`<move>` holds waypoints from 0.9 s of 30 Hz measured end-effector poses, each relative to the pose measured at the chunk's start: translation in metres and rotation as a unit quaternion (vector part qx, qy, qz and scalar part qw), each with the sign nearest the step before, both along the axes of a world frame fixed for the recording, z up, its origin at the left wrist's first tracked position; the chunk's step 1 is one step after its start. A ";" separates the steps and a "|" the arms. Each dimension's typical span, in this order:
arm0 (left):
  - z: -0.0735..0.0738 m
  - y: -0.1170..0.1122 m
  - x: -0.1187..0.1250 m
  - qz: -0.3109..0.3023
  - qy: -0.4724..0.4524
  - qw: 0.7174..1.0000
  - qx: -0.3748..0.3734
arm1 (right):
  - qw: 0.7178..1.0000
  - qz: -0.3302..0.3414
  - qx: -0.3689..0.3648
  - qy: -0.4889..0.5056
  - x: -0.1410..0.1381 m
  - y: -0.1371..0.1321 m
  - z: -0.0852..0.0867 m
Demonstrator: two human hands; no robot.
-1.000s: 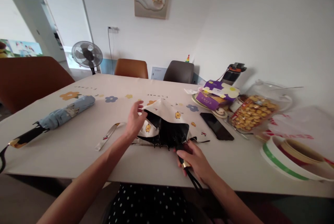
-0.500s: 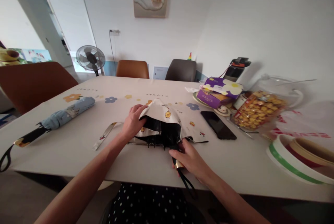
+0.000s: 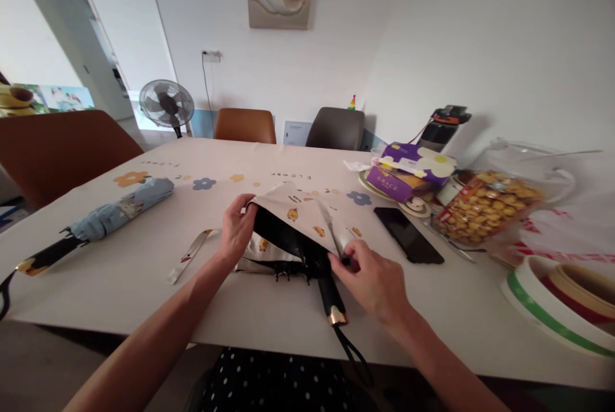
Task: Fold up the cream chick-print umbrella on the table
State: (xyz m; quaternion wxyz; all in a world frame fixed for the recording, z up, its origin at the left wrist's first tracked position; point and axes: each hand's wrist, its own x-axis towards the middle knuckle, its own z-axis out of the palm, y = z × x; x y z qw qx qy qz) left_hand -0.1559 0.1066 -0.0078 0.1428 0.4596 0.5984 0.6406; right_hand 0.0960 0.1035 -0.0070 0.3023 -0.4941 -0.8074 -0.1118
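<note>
**Umbrella [image 3: 288, 216] gripped two-handed**

Half-folded, lying on surface [image 3: 144, 271] near the front edge, handle [image 3: 331, 300] toward the person. Left hand [image 3: 236, 231] grip closed on the left fabric edge. Right hand [image 3: 377, 279] grip pinches fabric above the handle. Phone [image 3: 408, 236] near, to the right.

A cream fabric folding umbrella [image 3: 288, 207], printed with small yellow chicks and lined in black, is lying collapsed and loosely bunched near the front edge of the bench [image 3: 144, 296]. Its gold-banded black handle [image 3: 332, 300] is pointing at that edge, its thin black wrist loop [image 3: 353, 351] dangling over it and its cream strap [image 3: 189, 256] trailing left.
</note>
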 end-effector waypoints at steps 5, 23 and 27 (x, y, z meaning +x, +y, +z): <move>0.002 -0.004 -0.001 0.014 -0.062 0.998 0.029 | 0.980 0.148 0.128 -0.013 -0.012 0.001 0.009; 0.009 -0.009 0.005 0.000 -0.110 0.990 0.087 | 0.953 0.295 -0.035 -0.060 -0.005 0.008 0.009; 0.005 -0.006 0.002 0.012 -0.141 0.987 0.079 | 0.950 0.297 0.016 -0.092 -0.004 0.009 0.010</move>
